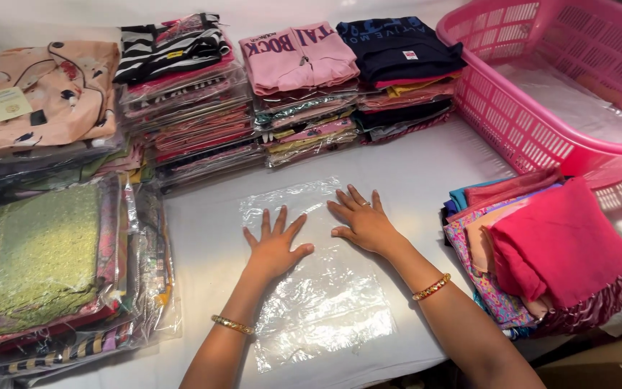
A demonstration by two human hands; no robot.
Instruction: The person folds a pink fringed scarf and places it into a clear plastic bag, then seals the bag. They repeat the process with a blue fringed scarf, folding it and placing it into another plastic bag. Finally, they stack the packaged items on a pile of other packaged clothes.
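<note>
While left hand (275, 246) and right hand (363, 220) press flat, fingers spread, on clear plastic bag (318, 288), pink basket (541, 86) sits far right.

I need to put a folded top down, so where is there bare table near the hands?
Bare table lies between the clear bag and the far stacks, and left of the bag beside the packed piles. A narrow strip runs right of the right hand before the loose fabrics. Left edge and basket corner are crowded.

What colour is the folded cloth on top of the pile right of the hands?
Plain pink folded cloth, seen best in the head view.
</note>
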